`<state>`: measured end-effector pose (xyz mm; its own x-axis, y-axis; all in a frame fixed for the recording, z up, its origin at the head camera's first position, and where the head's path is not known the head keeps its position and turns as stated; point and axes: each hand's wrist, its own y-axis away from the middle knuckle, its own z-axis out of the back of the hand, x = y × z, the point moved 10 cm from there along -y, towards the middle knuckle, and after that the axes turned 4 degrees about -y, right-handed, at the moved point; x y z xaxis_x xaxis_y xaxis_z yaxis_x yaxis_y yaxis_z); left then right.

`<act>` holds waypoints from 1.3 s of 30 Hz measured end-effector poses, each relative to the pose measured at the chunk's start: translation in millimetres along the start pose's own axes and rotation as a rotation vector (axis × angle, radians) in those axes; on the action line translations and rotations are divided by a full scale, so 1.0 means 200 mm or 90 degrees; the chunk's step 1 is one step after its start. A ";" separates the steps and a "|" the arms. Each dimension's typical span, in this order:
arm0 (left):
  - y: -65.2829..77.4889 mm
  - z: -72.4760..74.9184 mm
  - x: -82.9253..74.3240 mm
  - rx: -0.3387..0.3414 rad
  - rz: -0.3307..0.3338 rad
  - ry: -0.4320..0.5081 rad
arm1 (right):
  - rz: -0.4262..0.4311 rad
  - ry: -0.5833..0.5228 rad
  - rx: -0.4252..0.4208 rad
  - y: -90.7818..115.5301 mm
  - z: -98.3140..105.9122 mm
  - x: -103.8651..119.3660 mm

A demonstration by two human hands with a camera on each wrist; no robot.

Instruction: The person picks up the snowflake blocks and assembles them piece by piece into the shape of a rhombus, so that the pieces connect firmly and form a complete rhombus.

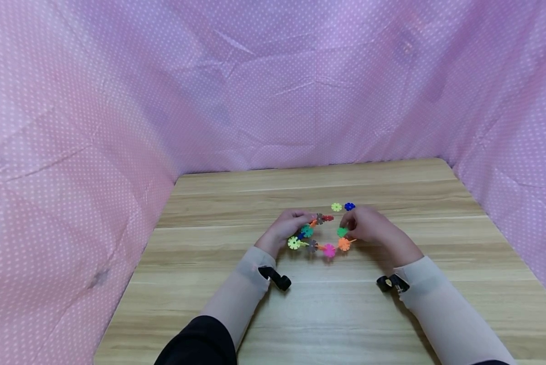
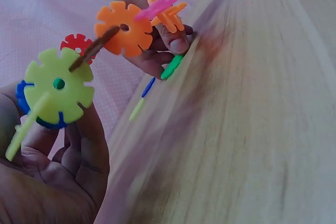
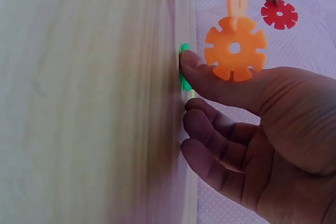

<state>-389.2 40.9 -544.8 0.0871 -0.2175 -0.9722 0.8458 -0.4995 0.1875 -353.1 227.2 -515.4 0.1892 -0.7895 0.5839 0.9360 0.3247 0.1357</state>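
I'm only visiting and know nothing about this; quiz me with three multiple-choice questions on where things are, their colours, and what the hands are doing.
1. Where do the two loose discs lie?
A) on the table beyond the hands
B) on a sleeve
C) on the cloth wall

2. What colours are they?
A) red and pink
B) yellow-green and blue
C) orange and grey

3. What is the left hand doing?
A) lying flat
B) gripping the chain of discs
C) pointing upward

Answers:
1 A: the yellow-green disc and blue disc lie on the table.
2 B: the head view shows those colours.
3 B: the left hand curls round the chain.
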 end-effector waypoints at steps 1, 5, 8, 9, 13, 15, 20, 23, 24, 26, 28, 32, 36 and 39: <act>0.00 0.00 0.00 0.001 -0.002 0.001 | -0.003 -0.003 -0.001 0.00 0.00 0.00; 0.00 0.00 -0.01 0.004 -0.010 -0.001 | -0.019 -0.016 -0.018 0.00 0.01 -0.01; 0.00 0.00 -0.01 0.004 -0.014 -0.006 | -0.028 -0.023 -0.042 0.00 0.04 -0.02; 0.00 0.00 -0.01 0.004 -0.015 -0.007 | -0.030 -0.031 -0.051 0.00 0.05 -0.02; 0.00 0.00 -0.01 -0.001 -0.011 -0.010 | -0.043 -0.113 -0.103 0.01 0.10 -0.03; 0.00 0.01 0.00 -0.010 -0.006 -0.009 | -0.040 -0.185 -0.127 0.01 0.13 -0.04; -0.01 0.02 0.00 -0.035 0.000 -0.006 | -0.035 -0.376 -0.127 0.01 0.15 -0.04; -0.01 0.03 0.00 -0.044 0.000 -0.001 | -0.041 -0.443 -0.113 0.01 0.15 -0.04; -0.01 0.03 0.00 -0.046 0.000 0.001 | -0.042 -0.456 -0.109 0.01 0.15 -0.04; -0.01 0.03 0.00 -0.049 0.002 0.005 | -0.042 -0.461 -0.103 0.02 0.15 -0.03; -0.02 0.04 0.00 -0.051 0.004 0.005 | -0.041 -0.468 -0.098 0.01 0.14 -0.03; -0.01 0.03 0.00 -0.049 0.001 0.001 | -0.044 -0.490 -0.089 0.01 0.13 -0.02; -0.02 0.03 0.00 -0.049 -0.003 0.003 | -0.045 -0.510 -0.088 0.00 0.12 -0.03; -0.02 0.03 0.00 -0.049 -0.006 0.010 | -0.043 -0.518 -0.084 0.00 0.11 -0.02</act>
<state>-395.6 37.3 -544.4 0.0865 -0.2001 -0.9760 0.8845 -0.4354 0.1677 -361.0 242.2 -500.0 -0.0954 -0.1642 0.9818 0.9745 0.1857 0.1258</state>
